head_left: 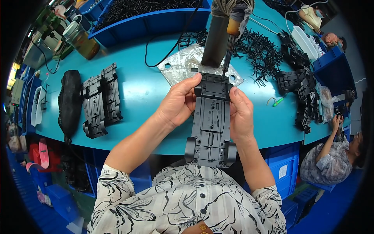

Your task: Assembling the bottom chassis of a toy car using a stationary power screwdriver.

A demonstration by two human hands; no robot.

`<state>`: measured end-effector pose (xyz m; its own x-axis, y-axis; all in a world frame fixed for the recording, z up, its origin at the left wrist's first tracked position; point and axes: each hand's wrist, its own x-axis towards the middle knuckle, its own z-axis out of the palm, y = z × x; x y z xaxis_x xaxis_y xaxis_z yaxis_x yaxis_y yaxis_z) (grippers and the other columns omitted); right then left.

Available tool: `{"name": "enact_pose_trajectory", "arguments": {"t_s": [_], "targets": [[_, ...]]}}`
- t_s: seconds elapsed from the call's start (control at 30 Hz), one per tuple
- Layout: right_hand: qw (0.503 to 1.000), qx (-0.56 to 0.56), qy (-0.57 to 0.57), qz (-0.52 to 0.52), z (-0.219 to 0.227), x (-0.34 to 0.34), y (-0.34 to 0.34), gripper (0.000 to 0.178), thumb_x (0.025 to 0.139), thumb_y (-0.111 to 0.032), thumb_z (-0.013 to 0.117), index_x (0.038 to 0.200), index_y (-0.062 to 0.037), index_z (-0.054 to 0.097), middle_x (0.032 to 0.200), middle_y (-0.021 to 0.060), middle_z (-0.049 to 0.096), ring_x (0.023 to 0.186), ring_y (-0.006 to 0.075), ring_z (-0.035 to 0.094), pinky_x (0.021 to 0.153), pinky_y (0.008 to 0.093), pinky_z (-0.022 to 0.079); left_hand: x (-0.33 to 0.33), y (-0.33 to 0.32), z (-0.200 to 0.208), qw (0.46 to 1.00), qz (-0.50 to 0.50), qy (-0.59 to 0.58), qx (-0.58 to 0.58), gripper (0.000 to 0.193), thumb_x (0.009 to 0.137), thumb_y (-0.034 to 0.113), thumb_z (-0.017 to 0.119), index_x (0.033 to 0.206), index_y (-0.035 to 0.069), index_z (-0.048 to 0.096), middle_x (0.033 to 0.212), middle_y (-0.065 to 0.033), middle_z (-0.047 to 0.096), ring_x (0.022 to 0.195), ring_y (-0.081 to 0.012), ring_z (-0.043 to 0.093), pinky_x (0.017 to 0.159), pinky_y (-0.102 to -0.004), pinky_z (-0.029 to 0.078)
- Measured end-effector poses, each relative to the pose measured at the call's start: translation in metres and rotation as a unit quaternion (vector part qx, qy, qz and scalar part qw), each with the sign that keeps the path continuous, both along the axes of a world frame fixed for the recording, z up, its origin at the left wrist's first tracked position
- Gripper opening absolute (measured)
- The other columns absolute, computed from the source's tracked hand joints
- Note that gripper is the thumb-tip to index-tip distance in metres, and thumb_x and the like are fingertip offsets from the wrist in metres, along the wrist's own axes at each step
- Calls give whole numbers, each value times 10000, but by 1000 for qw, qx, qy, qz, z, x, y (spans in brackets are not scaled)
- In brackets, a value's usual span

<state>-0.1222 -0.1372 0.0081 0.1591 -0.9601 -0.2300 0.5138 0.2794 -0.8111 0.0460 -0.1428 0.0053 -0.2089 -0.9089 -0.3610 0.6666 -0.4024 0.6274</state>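
Both my hands grip a black plastic toy-car chassis (210, 121) by its far end, one on each side. My left hand (177, 99) has its thumb on the far left corner, and my right hand (242, 115) presses its thumb along the right edge. Wheel-arch pieces stick out at the near end, which hangs over the table edge in front of my shirt. Just beyond the far end, the tip of a soldering-iron-like tool (227, 54) with an amber collar points down at the chassis, fixed by a metal post (213, 43). Whether the tip touches is unclear.
Under the post lies a metal base plate (180, 60). More black chassis (100, 101) lie left beside a black pouch (70, 103). Small black parts (259, 52) are heaped behind; a blue bin (156, 23) holds more. A green-capped item (277, 102) lies right. A co-worker (329, 160) sits far right.
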Motion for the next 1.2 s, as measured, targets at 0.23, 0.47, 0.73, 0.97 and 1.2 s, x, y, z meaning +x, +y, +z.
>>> {"name": "enact_pose_trajectory", "arguments": {"t_s": [0.23, 0.47, 0.73, 0.97, 1.2], "targets": [[1000, -13, 12, 10, 1, -1, -2, 186, 930, -222, 577, 850, -54, 583, 700, -54, 494, 621, 32, 456, 570, 188, 381, -1, 0, 0, 1000, 4, 19, -1, 302, 939, 325, 537, 991, 44, 634, 860, -38, 660, 758, -81, 634, 679, -238, 542], [999, -28, 28, 10, -6, -4, -3, 185, 923, -226, 585, 850, -57, 593, 690, -55, 488, 624, 36, 462, 585, 175, 380, -1, -1, 3, 1000, 3, 1, -12, 292, 933, 317, 548, 992, 42, 625, 879, -42, 656, 746, -91, 630, 665, -234, 536], [999, -20, 49, 0, -6, -11, 14, 196, 910, -162, 530, 1016, -4, 577, 879, 10, 598, 778, 75, 545, 708, 215, 435, -8, 7, -13, 995, -22, -92, -24, 173, 875, 243, 577, 782, 103, 535, 746, 9, 560, 654, -90, 570, 512, -247, 483], [988, -60, 140, -17, -3, -25, 30, 166, 883, -131, 533, 982, -13, 596, 850, -8, 591, 790, 67, 516, 703, 228, 413, -25, 22, -12, 981, -33, -187, -48, 194, 850, 213, 575, 688, 141, 496, 653, 56, 432, 568, -64, 449, 486, -230, 393], [971, -118, 186, -97, -1, -22, 51, 71, 872, -73, 578, 813, -34, 574, 722, -61, 473, 673, 38, 396, 588, 206, 316, -49, 42, -4, 977, 10, -180, -112, 132, 849, 145, 605, 771, 43, 574, 722, 10, 557, 672, -65, 533, 595, -240, 439]]}}
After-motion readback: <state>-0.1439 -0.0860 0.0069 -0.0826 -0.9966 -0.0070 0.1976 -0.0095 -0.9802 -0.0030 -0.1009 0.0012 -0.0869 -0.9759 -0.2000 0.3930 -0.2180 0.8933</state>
